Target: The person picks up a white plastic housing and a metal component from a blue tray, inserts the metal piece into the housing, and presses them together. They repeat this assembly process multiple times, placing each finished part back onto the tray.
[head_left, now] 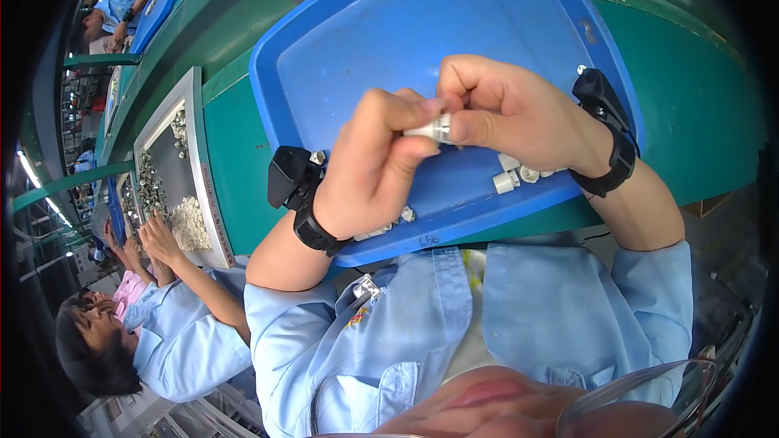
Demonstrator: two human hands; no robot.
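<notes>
Above the blue tray (pixel 324 12), my left hand (pixel 373 158) and my right hand (pixel 519 109) meet at one small part. It is a white cylindrical plastic piece (pixel 422 131) with a shiny, metal-looking band at its right end. My left thumb and fingers pinch the white body. At the banded end, my right thumb and forefinger are closed on it; whether they grip a separate small piece is hidden. Several similar white cylindrical pieces (pixel 505 182) lie in the tray below my right wrist. A few more small pieces (pixel 407 213) are partly covered by my left wrist.
The tray sits on a green bench (pixel 673 105). To the left, a metal-rimmed tray (pixel 201 170) carries piles of white pieces (pixel 188 225) and small shiny metal parts (pixel 150 186). A co-worker's hand (pixel 161 241) reaches over it. Black devices are strapped to my wrists.
</notes>
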